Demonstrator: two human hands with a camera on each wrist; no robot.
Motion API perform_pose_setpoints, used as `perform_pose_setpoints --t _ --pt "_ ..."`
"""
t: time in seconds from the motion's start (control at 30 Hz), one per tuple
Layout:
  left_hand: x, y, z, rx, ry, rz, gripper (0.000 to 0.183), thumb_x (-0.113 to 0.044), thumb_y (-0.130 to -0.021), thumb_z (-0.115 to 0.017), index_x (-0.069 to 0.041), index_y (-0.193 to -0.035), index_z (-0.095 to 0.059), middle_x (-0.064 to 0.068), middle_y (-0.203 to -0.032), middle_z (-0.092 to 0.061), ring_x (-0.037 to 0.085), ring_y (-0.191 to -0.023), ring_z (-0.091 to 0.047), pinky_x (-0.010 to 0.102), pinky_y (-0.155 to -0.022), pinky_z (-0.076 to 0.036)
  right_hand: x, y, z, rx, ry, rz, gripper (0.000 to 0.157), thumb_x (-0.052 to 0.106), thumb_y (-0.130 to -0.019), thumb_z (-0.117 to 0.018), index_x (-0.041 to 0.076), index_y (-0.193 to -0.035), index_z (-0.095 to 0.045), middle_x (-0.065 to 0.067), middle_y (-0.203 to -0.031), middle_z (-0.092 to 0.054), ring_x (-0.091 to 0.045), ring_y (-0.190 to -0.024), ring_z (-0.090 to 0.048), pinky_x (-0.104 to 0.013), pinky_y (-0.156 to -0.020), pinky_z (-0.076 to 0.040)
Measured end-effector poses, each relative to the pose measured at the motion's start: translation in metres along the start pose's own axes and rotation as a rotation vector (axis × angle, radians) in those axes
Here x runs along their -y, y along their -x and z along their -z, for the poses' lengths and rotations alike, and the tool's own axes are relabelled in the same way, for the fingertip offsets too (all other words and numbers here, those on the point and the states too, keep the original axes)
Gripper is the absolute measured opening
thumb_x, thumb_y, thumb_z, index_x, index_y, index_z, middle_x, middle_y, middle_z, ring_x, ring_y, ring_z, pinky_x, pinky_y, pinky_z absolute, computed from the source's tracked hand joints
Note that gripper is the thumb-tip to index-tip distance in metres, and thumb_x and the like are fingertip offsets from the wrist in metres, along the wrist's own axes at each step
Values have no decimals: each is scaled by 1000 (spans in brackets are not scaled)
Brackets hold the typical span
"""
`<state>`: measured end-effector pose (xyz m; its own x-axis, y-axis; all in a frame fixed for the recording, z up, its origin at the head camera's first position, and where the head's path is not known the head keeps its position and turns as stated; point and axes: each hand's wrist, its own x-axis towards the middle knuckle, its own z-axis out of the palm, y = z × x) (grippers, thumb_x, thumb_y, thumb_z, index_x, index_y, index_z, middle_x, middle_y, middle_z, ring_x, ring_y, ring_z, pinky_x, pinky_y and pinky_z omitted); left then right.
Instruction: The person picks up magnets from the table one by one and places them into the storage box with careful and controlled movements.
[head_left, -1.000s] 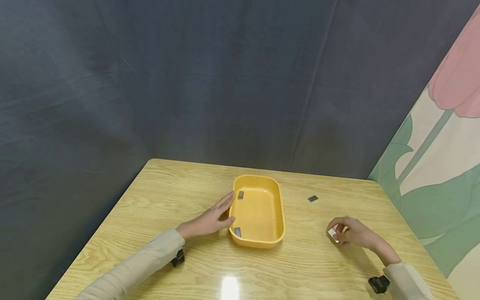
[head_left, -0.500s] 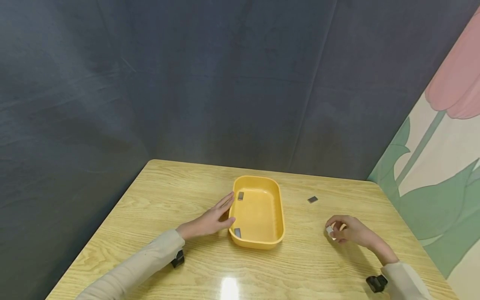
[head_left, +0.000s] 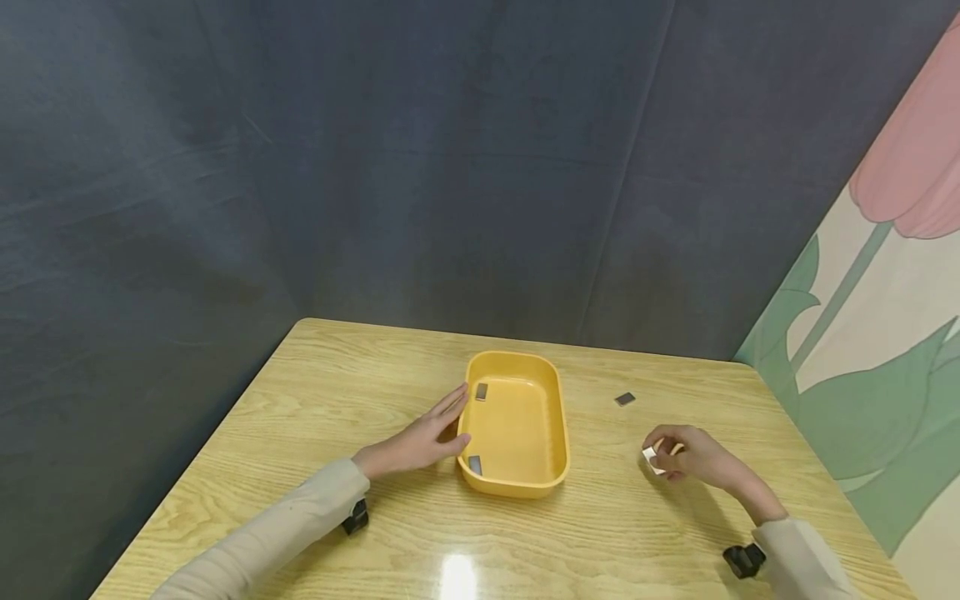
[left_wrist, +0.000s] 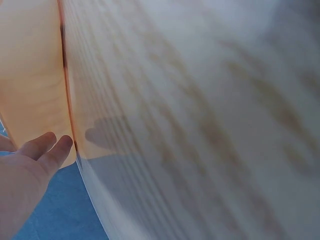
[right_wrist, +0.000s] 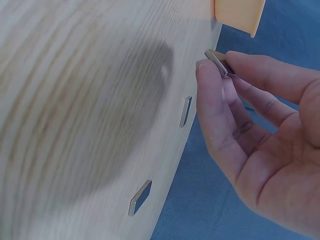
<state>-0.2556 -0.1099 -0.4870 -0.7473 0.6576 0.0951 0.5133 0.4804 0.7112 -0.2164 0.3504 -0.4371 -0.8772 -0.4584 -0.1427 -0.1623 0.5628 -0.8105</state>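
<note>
Pinch grip, right hand (head_left: 697,457), thumb against fingertips: small flat piece (head_left: 652,461) held above the wooden table (head_left: 360,367), about half past three from the yellow tray (head_left: 513,490). Left hand (head_left: 416,440), fingers extended, touches tray's nine o'clock side; inside lie two grey pieces (head_left: 476,465), near half past ten and half past seven. Dark piece (head_left: 626,399) lies on table just before three o'clock from tray.
</note>
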Motion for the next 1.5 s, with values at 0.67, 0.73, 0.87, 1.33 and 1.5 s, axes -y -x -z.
perform_pose_setpoints --t 0.67,0.73,0.87,1.33,1.5 --pt "1 -1 -1 -8 -9 -16 74 -28 -104 -53 -1 -158 -9 6 -166 4 30 -148 -11 50 -114 -26 5 -13 -6 -45 72 94 18 0 -98 -59 -9 -113 -62 -14 -81 -60 -22 -61 -59 -37 -56 -55" --pt "0 -1 -1 -12 -13 -17 74 -27 -104 -53 -1 -158 -9 6 -166 4 30 -148 -12 50 -114 -26 5 -14 -7 -54 85 100 18 0 -98 -59 -9 -113 -62 -14 -81 -61 -21 -60 -59 -37 -55 -54" --pt "-1 0 -1 -15 -13 -12 74 -28 -104 -53 -2 -158 -10 6 -166 3 31 -148 -12 49 -114 -26 6 -16 -8 -71 101 95 17 1 -97 -60 -9 -111 -62 -12 -82 -61 -21 -61 -60 -37 -55 -55" --pt "-2 0 0 -6 -9 -3 76 -37 -104 -50 -3 -158 -9 5 -166 4 30 -148 -12 50 -114 -26 8 -21 -10 -75 56 62 16 -1 -96 -60 -10 -109 -59 -12 -85 -59 -31 -67 -63 -40 -58 -57" --pt "-2 0 0 0 -8 0 76 -37 -105 -50 -5 -159 -8 5 -166 4 29 -148 -11 50 -114 -25 9 -22 -10 -76 57 74 16 0 -97 -59 -10 -110 -58 -12 -86 -60 -27 -66 -62 -39 -59 -56"
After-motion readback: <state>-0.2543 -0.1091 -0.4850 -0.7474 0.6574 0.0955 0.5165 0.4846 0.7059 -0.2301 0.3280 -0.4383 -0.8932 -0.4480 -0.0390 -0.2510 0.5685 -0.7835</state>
